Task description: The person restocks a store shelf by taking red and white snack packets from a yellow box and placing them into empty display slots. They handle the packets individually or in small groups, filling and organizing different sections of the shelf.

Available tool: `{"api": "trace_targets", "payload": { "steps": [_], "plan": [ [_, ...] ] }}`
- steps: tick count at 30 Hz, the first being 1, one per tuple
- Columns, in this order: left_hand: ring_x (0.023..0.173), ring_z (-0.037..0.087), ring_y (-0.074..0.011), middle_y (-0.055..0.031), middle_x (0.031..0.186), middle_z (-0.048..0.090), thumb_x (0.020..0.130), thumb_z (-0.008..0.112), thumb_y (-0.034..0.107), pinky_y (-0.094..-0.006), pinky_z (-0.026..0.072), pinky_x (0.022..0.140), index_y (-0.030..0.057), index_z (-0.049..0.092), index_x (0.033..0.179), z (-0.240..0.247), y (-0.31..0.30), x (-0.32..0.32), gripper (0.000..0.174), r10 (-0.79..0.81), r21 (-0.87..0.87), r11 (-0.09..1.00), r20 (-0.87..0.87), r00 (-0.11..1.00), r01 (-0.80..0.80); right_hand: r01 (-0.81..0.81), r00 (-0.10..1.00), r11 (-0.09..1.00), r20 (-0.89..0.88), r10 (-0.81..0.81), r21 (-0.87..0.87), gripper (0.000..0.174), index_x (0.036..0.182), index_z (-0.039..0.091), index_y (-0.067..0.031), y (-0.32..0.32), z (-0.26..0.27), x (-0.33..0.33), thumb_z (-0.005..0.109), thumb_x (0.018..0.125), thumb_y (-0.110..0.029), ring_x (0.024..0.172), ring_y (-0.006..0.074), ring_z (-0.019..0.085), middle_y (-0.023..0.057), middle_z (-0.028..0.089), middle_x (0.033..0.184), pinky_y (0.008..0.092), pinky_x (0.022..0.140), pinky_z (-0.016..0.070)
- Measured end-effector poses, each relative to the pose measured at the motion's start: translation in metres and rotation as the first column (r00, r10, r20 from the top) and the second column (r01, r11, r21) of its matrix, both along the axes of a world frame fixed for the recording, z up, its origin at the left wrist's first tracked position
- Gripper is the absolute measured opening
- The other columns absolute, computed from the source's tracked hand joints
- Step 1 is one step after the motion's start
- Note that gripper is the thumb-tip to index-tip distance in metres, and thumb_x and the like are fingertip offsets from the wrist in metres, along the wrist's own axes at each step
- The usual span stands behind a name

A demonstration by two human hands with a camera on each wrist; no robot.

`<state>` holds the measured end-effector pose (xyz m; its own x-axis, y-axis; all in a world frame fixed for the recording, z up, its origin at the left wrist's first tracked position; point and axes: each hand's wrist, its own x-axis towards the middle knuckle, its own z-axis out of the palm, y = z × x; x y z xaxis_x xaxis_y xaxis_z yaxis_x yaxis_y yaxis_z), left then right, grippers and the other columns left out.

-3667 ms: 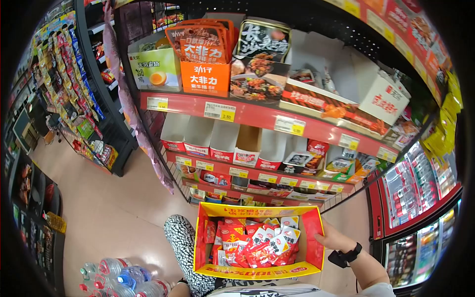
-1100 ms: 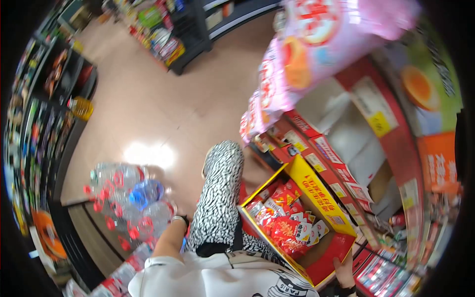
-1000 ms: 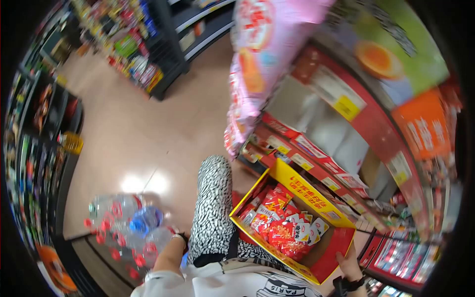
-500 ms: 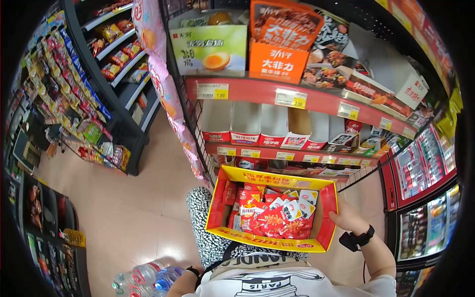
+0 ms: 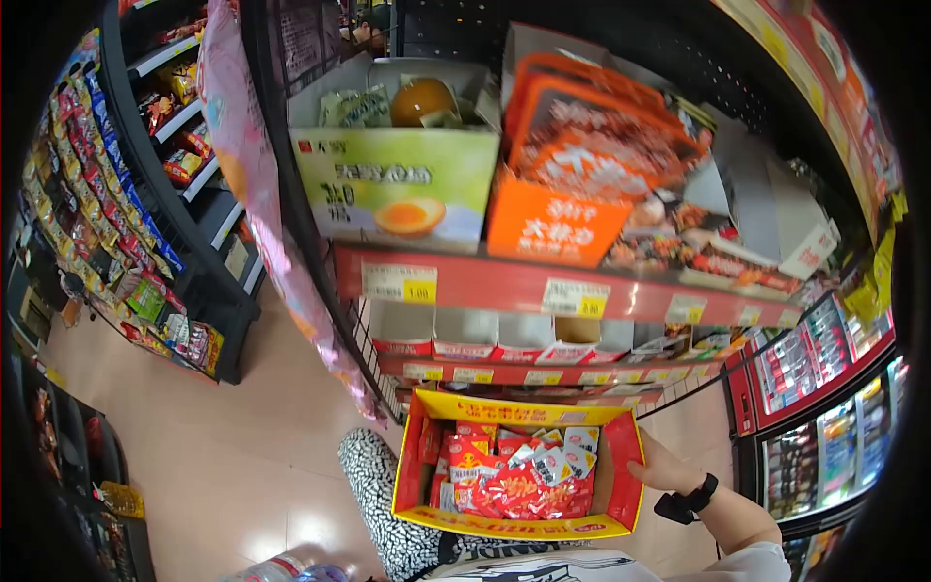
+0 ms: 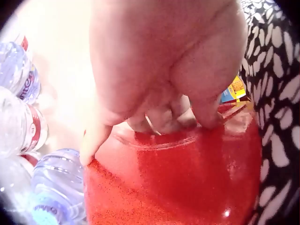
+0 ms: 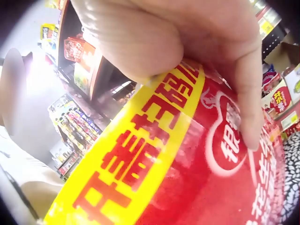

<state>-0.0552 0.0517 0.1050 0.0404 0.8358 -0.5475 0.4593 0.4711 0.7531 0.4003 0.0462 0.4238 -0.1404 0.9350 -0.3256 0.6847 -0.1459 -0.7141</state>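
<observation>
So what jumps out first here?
A red and yellow box of snack packets is held low in the middle, the right hand gripping its side. Above it stand a green egg box and an orange box on the red shelf. The left hand clutches something red beside water bottles.

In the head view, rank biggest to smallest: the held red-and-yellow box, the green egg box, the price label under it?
Red-and-yellow box and green egg box: look alike; nearness makes that unsure.
Smallest: price label.
</observation>
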Motion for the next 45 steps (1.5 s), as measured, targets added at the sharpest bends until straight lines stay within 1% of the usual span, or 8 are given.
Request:
{"api": "trace_targets", "payload": {
  "steps": [9,11,23,25,28,32,37,45],
  "plan": [
    [0.085,0.062,-0.0171,-0.0086,0.09,0.067,0.085,0.057,0.022,-0.0309,0.048,0.075,0.0024,0.064,0.1,0.009,-0.022,-0.013,0.026,0.145,-0.12,0.984,0.085,0.986,-0.134,0.026,0.995,0.983,0.097,-0.009,-0.181,0.064,0.136,0.025,0.0004,0.017,0.029,-0.008,0.052,0.079,-0.008,0.112,0.038,0.052,0.0266,0.052,0.119,0.0392,0.095,0.0422],
    [0.085,0.062,-0.0169,-0.0084,0.09,0.066,0.085,0.057,0.022,-0.0308,0.048,0.075,0.0024,0.064,0.1,0.005,-0.014,-0.015,0.026,0.171,-0.116,0.98,0.09,0.981,-0.161,0.049,0.998,0.982,0.036,-0.044,-0.183,0.064,0.136,0.027,-0.0012,0.008,0.011,-0.003,0.055,0.079,-0.009,0.113,0.031,0.052,0.0204,0.052,0.121,0.0374,0.095,0.0422],
    [0.085,0.061,-0.0156,-0.0072,0.09,0.066,0.086,0.057,0.023,-0.03,0.048,0.075,0.002,0.063,0.101,0.014,-0.067,-0.109,0.026,0.247,-0.156,0.959,0.039,0.968,-0.238,0.129,0.991,0.99,-0.025,-0.128,0.062,0.059,0.134,0.03,-0.0014,-0.041,0.002,-0.029,0.05,0.079,-0.004,0.113,0.0332,0.052,0.0225,0.053,0.119,0.0377,0.097,0.0403],
    [0.087,0.059,-0.0122,-0.0034,0.091,0.063,0.089,0.058,0.028,-0.0265,0.0475,0.073,0.0023,0.06,0.104,0.011,-0.032,-0.127,0.03,0.572,-0.142,0.819,0.283,0.77,-0.556,0.155,0.987,0.987,-0.056,-0.153,0.03,0.058,0.134,0.032,-0.0013,-0.047,0.008,-0.03,0.051,0.079,-0.005,0.112,0.031,0.053,0.0217,0.053,0.118,0.0367,0.096,0.041],
    [0.092,0.06,-0.0141,-0.0053,0.095,0.062,0.09,0.059,0.019,-0.0274,0.0485,0.079,0.0026,0.058,0.103,0.087,0.028,-0.118,0.021,0.501,0.072,0.802,0.458,0.734,-0.593,0.173,0.983,0.983,-0.08,-0.168,0.06,0.056,0.132,0.034,-0.0009,-0.056,0.018,-0.038,0.051,0.079,-0.005,0.111,0.0291,0.053,0.0204,0.054,0.118,0.0356,0.095,0.0416],
    [0.104,0.058,-0.0186,-0.0104,0.11,0.061,0.094,0.054,0.03,-0.032,0.044,0.092,-0.0003,0.056,0.112,0.183,0.074,-0.071,0.035,-0.085,0.273,0.957,0.595,0.799,-0.101,0.253,0.957,0.966,-0.16,-0.242,0.048,0.056,0.131,0.037,-0.0007,-0.078,0.038,-0.049,0.052,0.077,-0.003,0.112,0.0243,0.051,0.0171,0.054,0.119,0.0341,0.097,0.0398],
    [0.13,0.036,-0.0241,-0.012,0.143,0.035,0.092,0.029,0.061,-0.0389,0.0284,0.107,0.005,0.026,0.142,0.186,0.113,-0.02,0.076,-0.607,0.414,0.791,0.439,0.663,0.45,0.305,0.938,0.951,-0.19,-0.291,0.051,0.055,0.128,0.04,0.0002,-0.112,0.055,-0.065,0.055,0.075,0.0,0.114,0.021,0.048,0.0149,0.053,0.12,0.0327,0.099,0.0376],
    [0.13,0.036,-0.0246,-0.0121,0.143,0.035,0.091,0.027,0.063,-0.0393,0.0279,0.108,0.0052,0.026,0.143,0.217,0.091,0.051,0.077,-0.585,0.349,0.809,0.558,0.588,0.474,0.386,0.894,0.918,-0.211,-0.396,-0.088,0.055,0.132,0.036,0.0002,-0.141,0.033,-0.045,0.055,0.081,-0.005,0.116,0.0214,0.048,0.0142,0.054,0.122,0.0331,0.1,0.038]
  ]
}}
